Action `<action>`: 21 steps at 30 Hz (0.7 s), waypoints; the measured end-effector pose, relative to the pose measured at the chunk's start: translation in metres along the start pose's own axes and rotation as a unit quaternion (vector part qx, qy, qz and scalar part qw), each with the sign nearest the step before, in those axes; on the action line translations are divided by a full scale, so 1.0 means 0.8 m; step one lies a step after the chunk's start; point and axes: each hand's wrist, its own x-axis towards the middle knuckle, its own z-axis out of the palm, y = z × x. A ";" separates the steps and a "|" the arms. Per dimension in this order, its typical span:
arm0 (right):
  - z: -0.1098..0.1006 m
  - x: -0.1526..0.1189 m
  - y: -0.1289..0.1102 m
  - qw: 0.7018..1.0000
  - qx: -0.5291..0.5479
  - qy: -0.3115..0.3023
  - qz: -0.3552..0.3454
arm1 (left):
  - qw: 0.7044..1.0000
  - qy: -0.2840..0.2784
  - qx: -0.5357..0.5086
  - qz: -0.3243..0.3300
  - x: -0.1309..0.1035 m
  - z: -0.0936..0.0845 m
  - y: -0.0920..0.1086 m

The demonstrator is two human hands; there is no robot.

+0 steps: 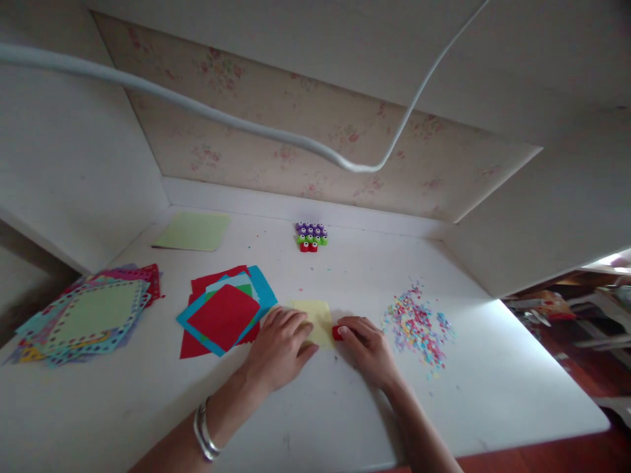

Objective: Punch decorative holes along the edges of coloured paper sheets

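Note:
My left hand, a silver bracelet on its wrist, lies over the left part of a small pale yellow sheet of paper. Its fingers rest on the paper and the thumb stands apart. At the sheet's right edge, my right hand is closed around a small red craft punch, largely covered by the fingers. Whether the paper edge sits inside the punch I cannot tell. Close to my left hand is a fanned pile of plain red, blue and green paper squares.
Several purple, green and red punches stand in rows at the back. Colourful confetti is scattered right of my right hand. Punched-edge sheets are stacked far left, before a pale green sheet. A white cable hangs across above.

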 end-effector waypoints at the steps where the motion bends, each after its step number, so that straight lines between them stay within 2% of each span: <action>1: -0.001 -0.001 0.000 1.000 0.003 -0.004 0.002 | 1.000 0.003 0.005 0.001 0.000 0.001 0.000; 7: -0.005 -0.002 0.006 0.998 0.023 -0.052 0.002 | 1.000 0.003 0.024 0.011 0.001 0.006 -0.006; 11: -0.007 0.000 0.008 0.992 0.087 -0.018 0.086 | 1.000 0.002 0.013 0.016 -0.002 0.004 -0.005; 16: -0.013 0.003 0.012 0.946 0.234 0.041 0.221 | 0.999 0.011 0.012 0.032 -0.005 0.008 0.000; 19: -0.015 0.004 0.013 0.930 0.268 0.066 0.244 | 0.997 0.019 0.011 0.067 -0.005 0.013 -0.001; 21: -0.015 0.002 0.012 0.932 0.268 0.065 0.234 | 0.996 0.020 0.007 0.083 -0.004 0.015 -0.002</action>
